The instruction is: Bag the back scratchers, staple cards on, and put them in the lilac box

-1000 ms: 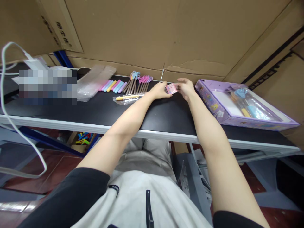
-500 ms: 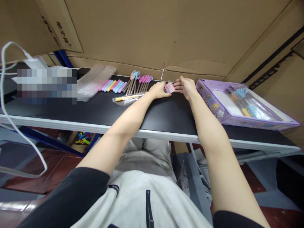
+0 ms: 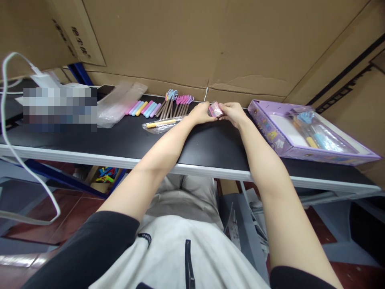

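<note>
Between my two hands, near the back of the black table, is a small pink stack of printed cards or a little packet [image 3: 215,109]; I cannot tell which. My left hand [image 3: 201,114] grips its left side between thumb and fingers. The fingers of my right hand [image 3: 234,114] are closed on its right edge. Left of my left hand lie small rakes with pink and blue heads and brown shafts [image 3: 182,105]. A yellow-handled piece in a clear bag [image 3: 162,124] lies in front of them.
Pastel handles [image 3: 143,108] lie in a row beside clear plastic bags [image 3: 118,105]. At right, a purple printed box [image 3: 267,128] holds bagged tools [image 3: 315,130]. A white cable [image 3: 27,168] hangs at left. Cardboard [image 3: 186,44] walls the back of the table [image 3: 213,148].
My right hand has moved left and its fingers have closed on the right edge of the pink item. My left hand has stayed in place, gripping it.
</note>
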The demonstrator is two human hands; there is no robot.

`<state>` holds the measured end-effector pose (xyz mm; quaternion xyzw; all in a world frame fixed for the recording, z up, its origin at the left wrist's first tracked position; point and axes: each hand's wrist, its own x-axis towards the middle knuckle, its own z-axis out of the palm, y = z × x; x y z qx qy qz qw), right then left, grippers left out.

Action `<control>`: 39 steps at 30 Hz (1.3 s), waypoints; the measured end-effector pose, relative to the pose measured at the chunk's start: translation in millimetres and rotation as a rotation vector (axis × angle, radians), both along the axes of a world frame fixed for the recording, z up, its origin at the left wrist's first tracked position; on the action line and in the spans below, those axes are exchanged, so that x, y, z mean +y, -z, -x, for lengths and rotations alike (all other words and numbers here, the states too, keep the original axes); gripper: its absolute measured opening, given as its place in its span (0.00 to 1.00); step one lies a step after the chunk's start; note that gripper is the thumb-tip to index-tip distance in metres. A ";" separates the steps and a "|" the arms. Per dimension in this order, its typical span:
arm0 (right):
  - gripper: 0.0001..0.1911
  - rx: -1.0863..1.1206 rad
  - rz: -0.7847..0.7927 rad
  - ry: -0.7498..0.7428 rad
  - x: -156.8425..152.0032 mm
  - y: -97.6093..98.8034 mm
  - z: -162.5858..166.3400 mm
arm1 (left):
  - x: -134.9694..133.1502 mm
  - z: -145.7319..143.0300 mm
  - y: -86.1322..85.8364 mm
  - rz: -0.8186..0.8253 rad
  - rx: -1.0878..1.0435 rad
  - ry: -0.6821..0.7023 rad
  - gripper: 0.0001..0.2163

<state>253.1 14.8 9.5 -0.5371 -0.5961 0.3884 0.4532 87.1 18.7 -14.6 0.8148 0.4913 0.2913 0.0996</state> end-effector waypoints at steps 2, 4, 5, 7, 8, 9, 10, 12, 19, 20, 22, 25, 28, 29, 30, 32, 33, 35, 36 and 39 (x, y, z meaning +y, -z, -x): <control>0.17 -0.017 -0.037 0.005 1.8 1.4 0.0 | 0.2 -0.1 0.4 -0.009 0.007 0.003 0.24; 0.17 -0.032 -0.078 0.014 4.6 3.2 -0.4 | -0.1 -0.7 0.2 -0.019 0.010 0.001 0.24; 0.17 -0.039 -0.096 0.020 6.4 4.1 -0.9 | -0.6 -1.2 -0.4 -0.021 0.010 -0.001 0.24; 0.15 -0.057 -0.125 0.035 10.4 6.0 -2.6 | -1.9 -2.2 -2.5 -0.010 0.006 0.000 0.25; 0.14 -0.069 -0.137 0.043 12.7 6.8 -3.8 | -2.4 -2.4 -4.1 0.004 0.001 0.004 0.27; 0.13 -0.085 -0.148 0.052 15.0 7.6 -5.3 | -2.8 -2.4 -6.1 0.022 -0.006 0.009 0.28; 0.12 -0.108 -0.157 0.062 17.2 8.1 -7.0 | -2.8 -1.9 -8.5 0.044 -0.014 0.015 0.29; 0.10 -0.175 -0.169 0.090 21.2 8.5 -11.4 | -1.3 0.7 -13.7 0.101 -0.024 0.024 0.27; 0.09 -0.376 -0.391 0.177 20.8 1.1 -25.7 | 8.3 20.8 -33.6 0.336 0.117 0.069 0.04; 0.09 -0.393 -0.407 0.184 19.4 -0.1 -25.8 | 7.5 23.0 -36.4 0.374 0.119 0.085 0.04; 0.09 -0.412 -0.430 0.185 16.6 -2.0 -24.0 | 4.1 26.6 -41.6 0.439 0.089 0.094 0.05; 0.05 -0.442 -0.484 0.173 12.4 -4.8 -17.8 | -0.8 31.8 -47.9 0.409 -0.007 0.041 0.05; 0.09 -0.463 -0.584 0.161 6.3 -8.4 -8.5 | -1.3 39.4 -55.3 0.289 -0.177 -0.037 0.06; 0.12 -0.469 -0.611 0.150 3.4 -9.8 -4.8 | -1.1 42.8 -58.8 0.258 -0.251 -0.081 0.07; 0.14 -0.475 -0.626 0.134 0.2 -11.1 -0.9 | -1.0 46.6 -63.0 0.239 -0.332 -0.135 0.07; 0.15 -0.481 -0.627 0.099 -7.1 -13.8 7.5 | -2.6 56.0 -72.4 0.220 -0.516 -0.258 0.07; 0.14 -0.481 -0.620 0.082 -10.9 -15.0 11.7 | -4.5 61.5 -77.0 0.217 -0.609 -0.308 0.07; 0.12 -0.475 -0.607 0.046 -18.2 -17.1 19.7 | -9.8 73.4 -84.7 0.211 -0.773 -0.388 0.07; 0.12 -0.470 -0.604 0.028 -21.6 -18.0 23.5 | -12.9 79.5 -87.3 0.213 -0.833 -0.431 0.08; 0.14 -0.473 -0.596 -0.041 -30.6 -19.6 33.5 | -20.4 96.6 -88.3 0.228 -0.937 -0.582 0.12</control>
